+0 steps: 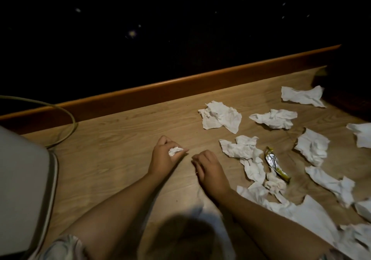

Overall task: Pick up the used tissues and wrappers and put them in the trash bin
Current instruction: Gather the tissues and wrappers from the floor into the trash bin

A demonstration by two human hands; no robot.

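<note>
My left hand (pixel 164 155) is closed around a small balled-up white tissue (pixel 175 151) just above the wooden floor. My right hand (pixel 208 169) rests beside it, fingers curled, with nothing visible in it. Several crumpled white tissues lie on the floor to the right, one at the back (pixel 220 117) and another in the middle (pixel 241 147). A silver and yellow wrapper (pixel 274 162) lies among them. The white trash bin (pixel 22 189) stands at the left edge, to the left of my left hand.
A wooden skirting board (pixel 160 91) runs diagonally along the far side of the floor; beyond it all is dark. A thin hoop or cable (pixel 70 115) curves behind the bin. More tissues (pixel 313 219) lie by my right forearm.
</note>
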